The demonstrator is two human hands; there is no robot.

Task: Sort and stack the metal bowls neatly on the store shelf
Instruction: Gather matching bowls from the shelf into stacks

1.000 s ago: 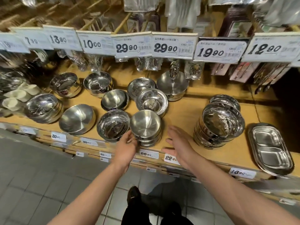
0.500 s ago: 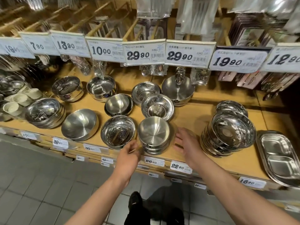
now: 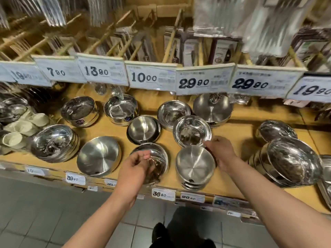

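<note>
Several metal bowls stand on the wooden shelf [image 3: 234, 135]. My left hand [image 3: 134, 169] hovers with loosely curled fingers over a shiny bowl [image 3: 159, 158] at the front edge and hides its left part. To the right of that bowl sits a short stack of brushed bowls [image 3: 195, 167]. My right hand [image 3: 221, 152] reaches past the stack, and its fingertips pinch the near right rim of a shiny rimmed bowl [image 3: 190, 131] behind it.
A wide brushed bowl [image 3: 98, 155] and a shiny stack [image 3: 53, 142] lie to the left, white cups [image 3: 18, 129] beyond. A tall leaning stack [image 3: 293, 161] fills the right. More bowls [image 3: 144, 128] stand behind. Price cards [image 3: 152, 77] hang overhead.
Both hands left the sides of the brushed stack. The left moved over the shiny front bowl and the right reached back to the rimmed bowl. The view shifted left.
</note>
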